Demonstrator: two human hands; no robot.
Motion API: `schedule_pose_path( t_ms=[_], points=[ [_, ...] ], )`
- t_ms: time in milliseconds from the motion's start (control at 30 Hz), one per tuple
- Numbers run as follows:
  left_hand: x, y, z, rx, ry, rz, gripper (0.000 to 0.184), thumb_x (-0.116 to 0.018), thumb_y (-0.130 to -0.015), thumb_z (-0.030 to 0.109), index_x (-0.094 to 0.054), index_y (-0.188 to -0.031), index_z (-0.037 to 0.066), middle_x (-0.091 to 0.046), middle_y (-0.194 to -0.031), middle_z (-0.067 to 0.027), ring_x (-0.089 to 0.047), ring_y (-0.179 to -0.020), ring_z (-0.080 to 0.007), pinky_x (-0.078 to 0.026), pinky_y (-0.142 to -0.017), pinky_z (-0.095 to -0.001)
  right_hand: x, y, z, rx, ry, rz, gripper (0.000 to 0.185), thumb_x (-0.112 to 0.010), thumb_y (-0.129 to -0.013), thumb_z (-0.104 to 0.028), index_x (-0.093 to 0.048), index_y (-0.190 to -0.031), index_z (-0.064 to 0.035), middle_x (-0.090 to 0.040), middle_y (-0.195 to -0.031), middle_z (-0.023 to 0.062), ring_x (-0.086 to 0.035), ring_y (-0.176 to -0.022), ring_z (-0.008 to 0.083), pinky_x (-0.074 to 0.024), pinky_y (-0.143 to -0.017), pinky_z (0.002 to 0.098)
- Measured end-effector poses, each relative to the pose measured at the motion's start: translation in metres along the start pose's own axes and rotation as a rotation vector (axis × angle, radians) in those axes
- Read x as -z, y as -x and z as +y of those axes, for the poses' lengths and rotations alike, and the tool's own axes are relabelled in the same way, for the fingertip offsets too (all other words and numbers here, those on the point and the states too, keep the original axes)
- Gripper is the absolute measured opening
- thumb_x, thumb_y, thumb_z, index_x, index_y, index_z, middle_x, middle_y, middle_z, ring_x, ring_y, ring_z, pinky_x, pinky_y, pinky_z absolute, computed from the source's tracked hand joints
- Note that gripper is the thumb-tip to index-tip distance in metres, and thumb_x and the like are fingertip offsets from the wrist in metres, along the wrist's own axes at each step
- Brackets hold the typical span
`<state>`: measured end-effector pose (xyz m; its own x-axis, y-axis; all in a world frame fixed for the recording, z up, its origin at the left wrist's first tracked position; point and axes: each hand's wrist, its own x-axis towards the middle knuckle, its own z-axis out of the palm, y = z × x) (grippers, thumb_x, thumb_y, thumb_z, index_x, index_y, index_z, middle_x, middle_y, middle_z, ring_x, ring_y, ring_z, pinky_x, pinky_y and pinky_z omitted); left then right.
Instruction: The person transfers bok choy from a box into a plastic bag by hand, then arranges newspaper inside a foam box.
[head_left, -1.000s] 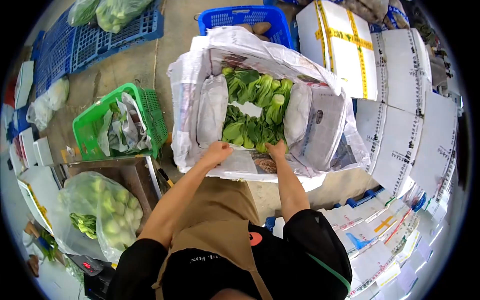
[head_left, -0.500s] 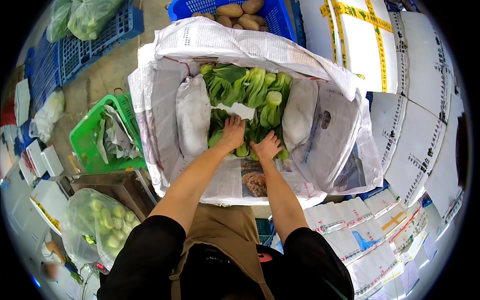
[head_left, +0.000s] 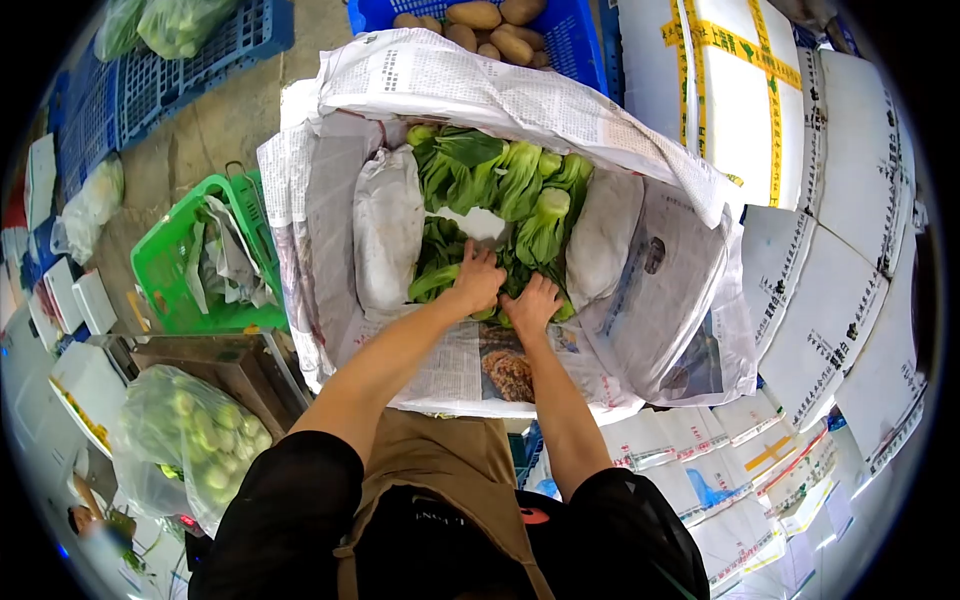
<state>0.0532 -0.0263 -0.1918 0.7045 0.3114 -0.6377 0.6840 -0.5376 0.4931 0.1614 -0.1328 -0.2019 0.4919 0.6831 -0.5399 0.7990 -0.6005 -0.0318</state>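
Heads of green bok choy (head_left: pixel 540 228) are packed around the middle of a newspaper-lined box (head_left: pixel 420 75), leaving a small pale gap in the center. My left hand (head_left: pixel 480 278) rests on the leaves at the near side, its fingers stretched forward and slightly bent. Close beside it, my right hand (head_left: pixel 533 305) presses on the near-right bok choy with fingers spread. Leaves and stems under both palms are partly hidden. Newspaper-wrapped bundles flank the greens: a left bundle (head_left: pixel 388 230) and a right bundle (head_left: pixel 604 235).
Beyond the box sits a blue crate (head_left: pixel 585 50) of potatoes (head_left: pixel 475 15). To the left are a green basket (head_left: pixel 160 265) with paper and a plastic bag (head_left: pixel 150 420) of pale green vegetables. White foam boxes (head_left: pixel 740 130) stand on the right. Another person is at lower left.
My left hand has shifted slightly right and nearer to me, closer to my right hand. More leaves show to its left. The view has tilted slightly.
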Motion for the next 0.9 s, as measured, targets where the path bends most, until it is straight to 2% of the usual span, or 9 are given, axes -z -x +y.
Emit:
schedule_pose_path(
  t_ms=[100,200,300,400,433,533,567,700,900],
  points=[
    [-0.019,0.000,-0.006,-0.039,0.282,0.038,0.038,-0.067,-0.068,0.010,-0.064,-0.105,0.003,-0.051,-0.125,-0.0242,-0.050,-0.113,-0.0376,-0.039,-0.099,-0.0483,-0.003,0.003,0.014,0.002,-0.183,0.015,0.081,-0.082,-0.054,-0.039,-0.049,-0.119,-0.0032,-0.051,-0.118,0.0178,-0.046,-0.110,0.0361,-0.0352,-0.090,0.0555],
    [-0.026,-0.011,-0.013,0.154,0.704,0.024,0.026,-0.063,-0.066,0.009,-0.062,-0.091,0.002,-0.058,-0.102,-0.0220,-0.056,-0.094,-0.0374,-0.046,-0.080,-0.0462,-0.001,-0.002,0.020,-0.015,-0.189,0.019,0.086,-0.082,-0.054,-0.038,-0.045,-0.125,-0.0065,-0.041,-0.130,0.0204,-0.040,-0.118,0.0393,-0.0317,-0.096,0.0559],
    [-0.025,-0.026,-0.015,0.123,0.868,-0.196,0.023,-0.063,-0.071,0.004,-0.052,-0.090,-0.002,-0.053,-0.093,-0.0180,-0.053,-0.083,-0.0301,-0.043,-0.074,-0.0410,-0.004,-0.009,0.027,0.047,-0.190,-0.179,0.120,-0.083,-0.054,-0.042,-0.013,-0.146,-0.0124,-0.029,-0.142,0.0236,-0.031,-0.128,0.0436,-0.0251,-0.103,0.0542],
    [-0.034,-0.019,0.000,0.056,1.083,-0.043,0.023,-0.063,-0.069,0.003,-0.046,-0.084,-0.002,-0.045,-0.081,-0.0136,-0.046,-0.074,-0.0260,-0.040,-0.068,-0.0380,0.012,-0.006,0.042,0.147,-0.351,-0.390,0.133,-0.085,-0.055,-0.041,0.006,-0.149,-0.0148,-0.026,-0.146,0.0230,-0.029,-0.133,0.0408,-0.0241,-0.107,0.0502],
    [-0.029,-0.014,0.011,0.060,1.063,0.006,0.020,-0.061,-0.068,0.001,-0.050,-0.084,-0.003,-0.050,-0.084,-0.0178,-0.052,-0.077,-0.0321,-0.043,-0.069,-0.0410,0.022,-0.004,0.046,0.190,-0.421,-0.454,0.137,-0.085,-0.055,-0.040,0.012,-0.149,-0.0156,-0.026,-0.147,0.0230,-0.029,-0.134,0.0396,-0.0236,-0.108,0.0491],
    [-0.008,0.001,0.057,0.029,0.839,0.109,0.019,-0.062,-0.066,0.002,-0.057,-0.083,-0.006,-0.055,-0.092,-0.0219,-0.057,-0.086,-0.0381,-0.046,-0.073,-0.0446,0.041,0.009,0.051,0.224,-0.962,-0.492,0.137,-0.086,-0.057,-0.038,0.013,-0.148,-0.0153,-0.031,-0.143,0.0226,-0.032,-0.133,0.0341,-0.0271,-0.108,0.0464],
    [-0.001,0.007,0.074,0.080,0.798,0.154,0.020,-0.063,-0.066,0.003,-0.060,-0.084,-0.006,-0.055,-0.096,-0.0226,-0.057,-0.090,-0.0392,-0.047,-0.075,-0.0457,0.052,0.018,0.046,0.172,-1.048,-0.492,0.130,-0.082,-0.066,-0.035,0.017,-0.147,-0.0157,-0.033,-0.143,0.0214,-0.036,-0.131,0.0314,-0.0294,-0.108,0.0371],
    [0.030,0.039,0.114,0.193,0.671,0.236,0.024,-0.065,-0.068,0.009,-0.063,-0.087,-0.004,-0.055,-0.103,-0.0225,-0.058,-0.092,-0.0402,-0.050,-0.079,-0.0467,0.083,0.043,0.046,0.144,-0.975,-0.462,0.120,-0.075,-0.075,-0.034,0.018,-0.147,-0.0121,-0.020,-0.151,0.0191,-0.026,-0.137,0.0291,-0.0251,-0.110,0.0362],
    [0.112,0.106,0.118,0.106,0.704,0.182,0.028,-0.067,-0.073,0.016,-0.062,-0.094,-0.001,-0.051,-0.106,-0.0249,-0.057,-0.094,-0.0393,-0.049,-0.079,-0.0458,0.122,0.063,0.015,0.260,-1.084,-0.188,0.109,-0.078,-0.068,-0.027,-0.008,-0.148,-0.0013,-0.029,-0.148,0.0153,-0.030,-0.135,0.0269,-0.0242,-0.111,0.0373]
  ],
)
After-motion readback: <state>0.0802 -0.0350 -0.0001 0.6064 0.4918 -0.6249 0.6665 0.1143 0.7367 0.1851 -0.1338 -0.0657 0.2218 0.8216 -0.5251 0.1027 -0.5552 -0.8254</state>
